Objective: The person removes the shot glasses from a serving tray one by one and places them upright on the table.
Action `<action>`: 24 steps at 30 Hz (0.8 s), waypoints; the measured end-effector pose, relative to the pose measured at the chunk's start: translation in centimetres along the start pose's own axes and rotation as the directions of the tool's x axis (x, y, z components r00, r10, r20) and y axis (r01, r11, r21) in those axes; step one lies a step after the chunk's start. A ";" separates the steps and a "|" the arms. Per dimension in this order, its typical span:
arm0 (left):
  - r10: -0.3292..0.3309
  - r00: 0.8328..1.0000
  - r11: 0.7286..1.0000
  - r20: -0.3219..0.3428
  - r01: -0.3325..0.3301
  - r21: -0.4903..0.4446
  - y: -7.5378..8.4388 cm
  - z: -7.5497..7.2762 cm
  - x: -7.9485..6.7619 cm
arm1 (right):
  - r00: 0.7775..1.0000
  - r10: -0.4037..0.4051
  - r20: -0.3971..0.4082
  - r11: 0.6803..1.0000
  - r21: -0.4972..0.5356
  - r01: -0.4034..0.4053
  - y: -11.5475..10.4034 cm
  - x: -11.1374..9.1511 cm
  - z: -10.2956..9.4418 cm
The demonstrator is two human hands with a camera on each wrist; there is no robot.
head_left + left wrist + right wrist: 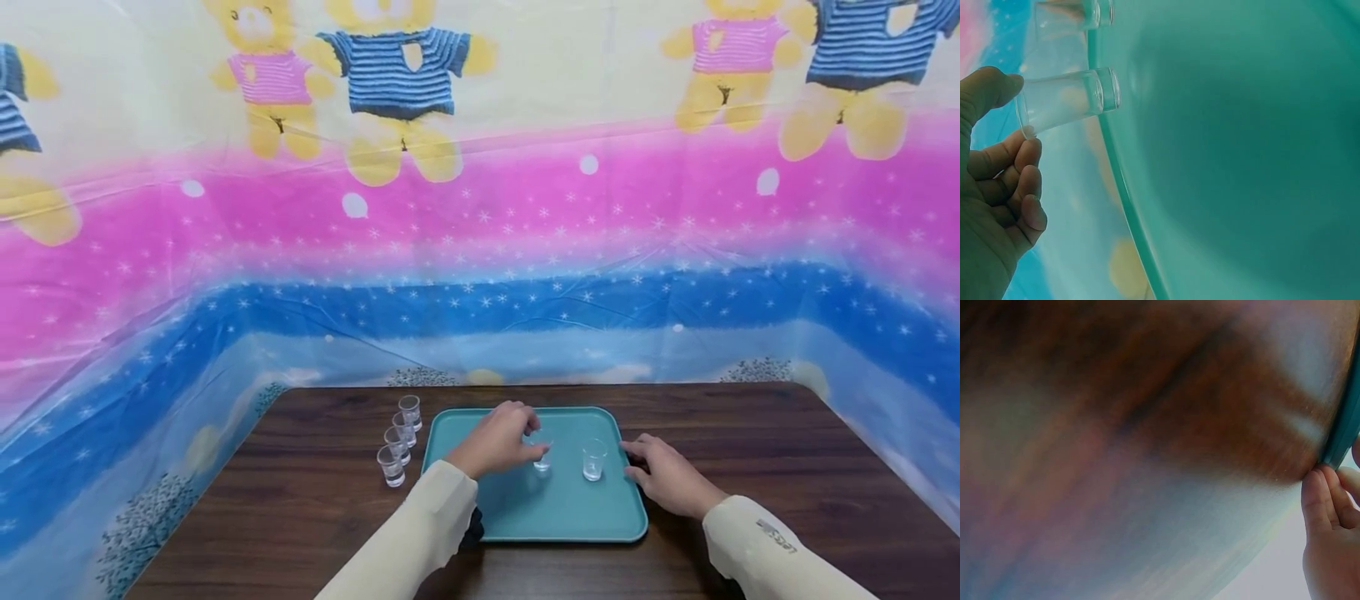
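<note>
My left hand (495,440) is over the teal tray (570,518), pinching a small clear shot glass (1063,100) at its rim between thumb and index finger. The glass is upright, its thick base right at the tray surface, while the other fingers curl loosely beside it. A second shot glass (593,463) stands on the tray to the right. At the tray's right edge, my right hand (669,477) rests with extended fingertips (1315,487) against the rim; part of that hand is cut off in the right wrist view.
Left of the tray, several shot glasses (393,467) stand in a slanting row on the dark wooden table (315,492). A curtain with printed bears (405,92) hangs behind and around the table. A dark object (472,529) shows by the left sleeve.
</note>
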State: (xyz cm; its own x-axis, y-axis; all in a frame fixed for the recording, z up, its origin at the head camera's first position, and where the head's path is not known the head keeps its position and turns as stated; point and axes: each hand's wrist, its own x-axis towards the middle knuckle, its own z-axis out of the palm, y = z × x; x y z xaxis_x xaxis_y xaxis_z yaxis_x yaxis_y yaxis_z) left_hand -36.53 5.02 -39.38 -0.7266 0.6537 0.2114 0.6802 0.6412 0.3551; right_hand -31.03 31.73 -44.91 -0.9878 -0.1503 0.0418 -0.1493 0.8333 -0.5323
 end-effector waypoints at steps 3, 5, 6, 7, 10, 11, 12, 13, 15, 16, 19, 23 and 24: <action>-0.005 1.000 1.000 -0.008 0.005 -0.011 -0.7 -0.5 -0.6 | 1.000 0.006 0.000 1.000 0.000 -0.006 0.0 0.1 0.1; -0.009 1.000 1.000 -0.013 0.009 -0.011 -1.0 -0.7 -1.0 | 1.000 0.009 -0.001 1.000 -0.002 -0.009 0.0 0.1 0.1; -0.007 1.000 1.000 -0.015 0.007 -0.010 -1.2 -0.8 -1.2 | 1.000 0.010 -0.002 1.000 0.000 -0.010 0.0 0.1 0.1; -0.005 1.000 1.000 -0.016 0.004 -0.011 -1.4 -0.8 -1.4 | 1.000 0.011 -0.002 1.000 -0.001 -0.011 0.0 0.2 0.1; -0.005 1.000 1.000 -0.019 0.004 -0.007 -1.7 -1.0 -1.9 | 1.000 0.010 0.000 1.000 0.002 -0.010 0.1 0.2 0.1; -0.005 1.000 1.000 -0.022 0.005 -0.010 -1.8 -1.1 -2.1 | 1.000 0.011 0.001 1.000 0.005 -0.011 0.1 0.1 0.1; -0.006 1.000 1.000 -0.024 0.006 -0.010 -1.9 -1.2 -2.2 | 1.000 0.009 0.002 1.000 0.006 -0.009 0.1 0.1 0.1; -0.008 1.000 1.000 -0.025 0.007 -0.010 -2.0 -1.3 -2.4 | 1.000 0.009 0.003 1.000 0.008 -0.009 0.1 0.1 0.1; -0.006 1.000 1.000 -0.030 0.006 -0.005 -2.2 -1.5 -2.8 | 1.000 0.009 0.006 1.000 0.012 -0.009 0.0 0.1 0.1; -0.003 0.999 1.000 -0.033 0.003 -0.003 -2.3 -1.6 -3.0 | 1.000 0.005 0.007 1.000 0.008 -0.005 0.0 0.1 0.1; 0.015 0.999 1.000 -0.042 -0.014 0.008 -2.7 -2.1 -3.8 | 1.000 0.011 0.009 1.000 0.006 -0.011 0.1 0.1 0.1; 0.032 0.997 0.999 -0.064 -0.029 0.044 -3.3 -2.9 -5.1 | 1.000 0.013 0.011 1.000 0.010 -0.013 0.0 0.2 0.1; 0.034 0.997 0.998 -0.071 -0.030 0.047 -3.4 -3.2 -5.5 | 1.000 0.006 0.013 1.000 0.009 -0.006 0.0 0.2 0.1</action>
State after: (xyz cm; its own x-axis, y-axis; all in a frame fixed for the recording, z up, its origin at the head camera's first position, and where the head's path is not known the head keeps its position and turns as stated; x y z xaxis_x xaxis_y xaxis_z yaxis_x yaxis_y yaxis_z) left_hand -35.16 -2.06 -38.88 -0.7084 0.6449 0.2869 0.7057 0.6393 0.3055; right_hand -31.24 31.67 -44.98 -0.9880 -0.1519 0.0274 -0.1425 0.8296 -0.5398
